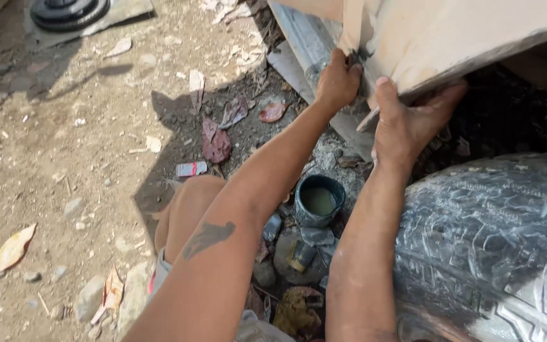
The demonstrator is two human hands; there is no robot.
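A pale beige vehicle body panel (pixel 451 31) fills the top right. My left hand (pixel 337 79) is closed against its lower edge, fingers curled on something small and dark that I cannot identify. My right hand (pixel 406 123) presses flat under the same panel edge, thumb up on the face and fingers spread beneath. Both forearms reach up from the bottom of the view. Below them on the ground stands a small round tin (pixel 319 201) holding a greenish paste.
A large dusty tyre (pixel 489 240) fills the lower right, close to my right arm. My bare knee (pixel 188 209) is bent at centre. Dirt ground with stones, dry leaves (pixel 14 247) and litter spreads left. Dark round discs (pixel 68 12) lie top left.
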